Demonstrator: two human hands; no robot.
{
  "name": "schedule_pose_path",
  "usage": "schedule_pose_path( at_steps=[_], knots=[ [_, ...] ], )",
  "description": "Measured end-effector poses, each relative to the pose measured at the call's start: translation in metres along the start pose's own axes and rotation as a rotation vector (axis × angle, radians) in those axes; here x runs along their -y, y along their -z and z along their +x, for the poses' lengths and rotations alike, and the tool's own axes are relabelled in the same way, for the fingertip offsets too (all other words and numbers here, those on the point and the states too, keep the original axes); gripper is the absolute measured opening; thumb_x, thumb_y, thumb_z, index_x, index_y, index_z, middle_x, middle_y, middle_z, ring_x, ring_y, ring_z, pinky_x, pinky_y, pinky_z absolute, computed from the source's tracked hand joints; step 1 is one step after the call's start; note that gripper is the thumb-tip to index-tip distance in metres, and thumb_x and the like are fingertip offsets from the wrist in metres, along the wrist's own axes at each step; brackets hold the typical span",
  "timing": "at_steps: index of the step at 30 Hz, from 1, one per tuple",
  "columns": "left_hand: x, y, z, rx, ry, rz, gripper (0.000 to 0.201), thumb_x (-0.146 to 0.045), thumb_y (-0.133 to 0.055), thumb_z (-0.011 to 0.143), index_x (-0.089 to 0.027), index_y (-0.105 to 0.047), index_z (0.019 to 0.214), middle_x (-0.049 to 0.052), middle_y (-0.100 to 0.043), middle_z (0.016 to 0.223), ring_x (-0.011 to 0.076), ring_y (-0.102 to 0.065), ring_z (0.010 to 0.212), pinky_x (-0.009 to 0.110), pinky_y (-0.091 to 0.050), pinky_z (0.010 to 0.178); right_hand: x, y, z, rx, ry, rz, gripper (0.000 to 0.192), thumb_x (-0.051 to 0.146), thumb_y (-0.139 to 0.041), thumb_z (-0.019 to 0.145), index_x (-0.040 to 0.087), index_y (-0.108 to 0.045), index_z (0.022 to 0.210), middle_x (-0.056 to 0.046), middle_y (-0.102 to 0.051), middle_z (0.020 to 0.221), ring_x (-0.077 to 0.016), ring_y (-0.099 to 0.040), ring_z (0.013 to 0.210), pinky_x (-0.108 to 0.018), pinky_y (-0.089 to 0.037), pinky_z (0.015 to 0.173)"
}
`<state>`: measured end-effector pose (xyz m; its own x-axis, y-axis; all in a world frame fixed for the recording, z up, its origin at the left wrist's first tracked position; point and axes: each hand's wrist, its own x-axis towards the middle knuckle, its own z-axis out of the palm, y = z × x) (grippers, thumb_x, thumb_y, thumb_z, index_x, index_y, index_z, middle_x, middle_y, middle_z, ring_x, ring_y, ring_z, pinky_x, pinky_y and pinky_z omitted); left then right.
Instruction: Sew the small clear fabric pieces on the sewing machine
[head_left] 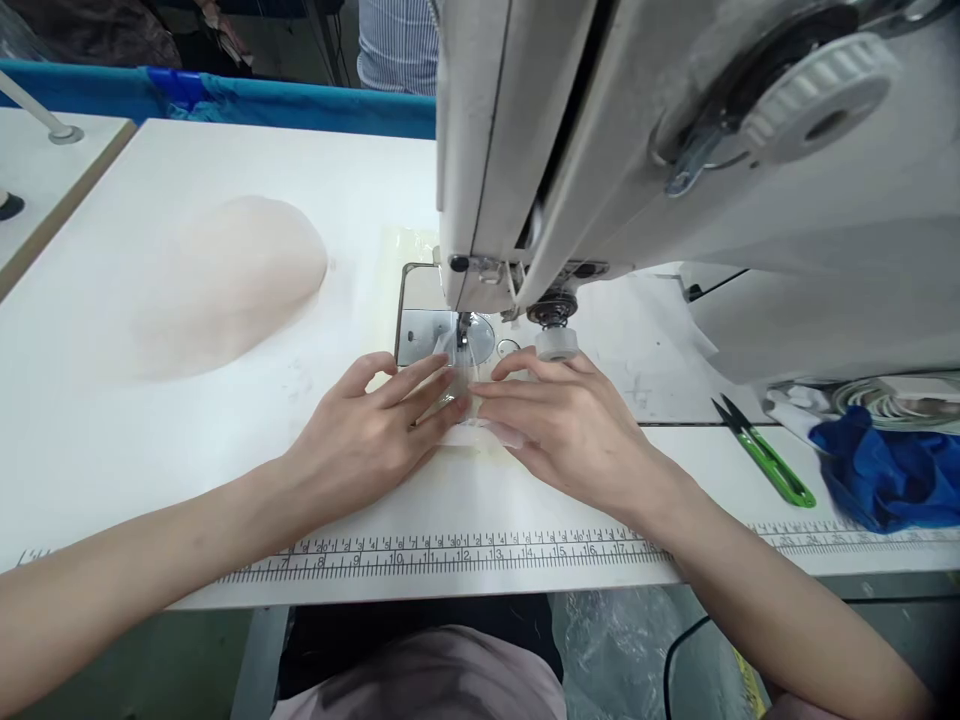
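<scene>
Both hands flat on the white worktop [225, 480], just in front of the sewing machine [675, 160]. Left hand [367, 430] pressing down on a small pale, half-transparent fabric piece [469, 432], fingers [420, 385] stretched out and slightly spread, not clamped around anything. Right hand [570, 420] likewise laid flat on the same piece, fingers [510, 395] extended and close together, tips almost meeting those of the left. Fabric piece lying between and under the fingertips, its far edge at the presser foot [460, 335] over the metal needle plate [420, 335]; whether the foot is down on the cloth cannot be told.

Best handled, by judgement, with even light pressure from both sides, cloth kept taut and flat, edge fed straight toward the foot, fingertips kept clear of the needle. Thin slippery material likely to pucker or drift if pushed unevenly.

Round about: a mound of pale peach fabric [232, 280] to the left, well apart from the hands. Printed ruler scale [450, 555] along the near edge of the worktop. Green-handled thread snips [765, 455] to the right, near the machine base, beside a crumpled blue cloth [885, 470]. White knob [556, 345] hanging low just above the right hand's knuckles, crowding that side. Machine head looming over the work, hiding part of the needle area. Blue bin edge [300, 100] beyond the worktop; a person in a striped shirt [397, 45] standing behind.
</scene>
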<state>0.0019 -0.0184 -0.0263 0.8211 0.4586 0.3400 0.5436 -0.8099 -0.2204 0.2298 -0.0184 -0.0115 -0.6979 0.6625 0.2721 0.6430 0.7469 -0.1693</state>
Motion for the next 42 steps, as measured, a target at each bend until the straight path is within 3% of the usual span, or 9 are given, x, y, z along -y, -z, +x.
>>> schedule_pose_path(
  at_steps=[7,16,20,22,26,29,32,37,42],
  knots=[
    [0.008,-0.009,0.002,-0.025,0.037,-0.045,0.026,-0.017,-0.052,0.097,-0.017,-0.065,0.119,0.009,-0.068,0.125,0.0255,-0.061,0.122,0.043,-0.042,0.091,-0.004,-0.006,0.002,-0.035,-0.026,-0.020,0.018,0.009,-0.058,0.091,0.020,-0.071,0.085,0.000,-0.075,0.110,-0.0184,-0.064,0.103,-0.035,-0.039,0.086],
    [0.023,-0.019,0.012,-0.055,0.083,-0.038,0.031,-0.018,-0.052,0.097,-0.022,-0.062,0.126,0.008,-0.069,0.125,0.0261,-0.062,0.119,0.045,-0.039,0.088,-0.017,-0.022,0.009,-0.127,-0.052,-0.105,0.020,0.010,-0.056,0.093,0.019,-0.072,0.096,0.000,-0.078,0.094,-0.0194,-0.065,0.092,-0.035,-0.041,0.086],
    [0.020,-0.019,0.011,-0.112,0.106,0.048,0.028,-0.019,-0.057,0.093,-0.022,-0.065,0.121,0.006,-0.070,0.122,0.0294,-0.064,0.107,0.045,-0.041,0.081,-0.017,-0.024,0.009,-0.185,-0.056,-0.160,0.016,0.018,-0.058,0.093,0.018,-0.071,0.103,-0.004,-0.078,0.094,-0.0207,-0.065,0.091,-0.038,-0.039,0.093],
    [0.017,-0.017,0.010,-0.142,0.119,0.062,0.022,-0.019,-0.058,0.093,-0.021,-0.068,0.112,0.004,-0.073,0.116,0.0263,-0.066,0.093,0.041,-0.041,0.072,-0.015,-0.025,0.009,-0.215,-0.032,-0.150,0.016,0.023,-0.059,0.094,0.017,-0.071,0.103,-0.004,-0.077,0.096,-0.0210,-0.066,0.092,-0.038,-0.040,0.094],
    [0.017,-0.008,0.014,-0.034,0.228,-0.222,0.019,-0.017,-0.051,0.096,-0.017,-0.069,0.096,0.003,-0.074,0.096,0.0151,-0.058,0.064,0.032,-0.042,0.060,-0.013,-0.024,0.009,-0.268,-0.047,-0.053,0.020,0.020,-0.053,0.097,0.017,-0.073,0.093,-0.001,-0.077,0.087,-0.0155,-0.064,0.076,-0.032,-0.045,0.084],
    [0.027,0.001,0.025,0.124,0.377,-0.465,0.019,-0.020,-0.050,0.095,-0.015,-0.068,0.092,0.003,-0.067,0.082,0.0144,-0.055,0.062,0.028,-0.042,0.057,-0.015,-0.025,0.010,-0.279,-0.193,0.001,0.029,0.029,-0.049,0.100,0.016,-0.074,0.093,-0.002,-0.072,0.072,-0.0130,-0.056,0.060,-0.029,-0.045,0.069],
    [0.041,0.004,0.037,0.219,0.429,-0.632,0.017,-0.023,-0.054,0.090,-0.017,-0.070,0.092,0.002,-0.062,0.081,0.0138,-0.057,0.065,0.026,-0.041,0.056,-0.017,-0.025,0.011,-0.285,-0.313,-0.016,0.033,0.033,-0.047,0.101,0.017,-0.074,0.091,-0.001,-0.066,0.063,-0.0112,-0.046,0.052,-0.026,-0.037,0.056],
    [0.055,-0.003,0.043,0.242,0.406,-0.793,0.026,-0.033,-0.055,0.089,-0.020,-0.071,0.074,0.001,-0.059,0.078,0.0125,-0.055,0.064,0.026,-0.040,0.056,-0.015,-0.024,0.013,-0.289,-0.349,-0.063,0.034,0.030,-0.045,0.100,0.018,-0.074,0.090,0.002,-0.061,0.059,-0.0092,-0.038,0.050,-0.026,-0.028,0.051],
    [0.056,-0.007,0.039,0.221,0.407,-0.913,0.040,-0.044,-0.052,0.094,-0.019,-0.071,0.070,0.000,-0.054,0.072,0.0104,-0.050,0.060,0.026,-0.040,0.058,-0.012,-0.023,0.014,-0.261,-0.338,-0.080,0.039,0.036,-0.044,0.101,0.018,-0.076,0.088,0.001,-0.061,0.056,-0.0098,-0.046,0.050,-0.025,-0.030,0.050]
  ],
)
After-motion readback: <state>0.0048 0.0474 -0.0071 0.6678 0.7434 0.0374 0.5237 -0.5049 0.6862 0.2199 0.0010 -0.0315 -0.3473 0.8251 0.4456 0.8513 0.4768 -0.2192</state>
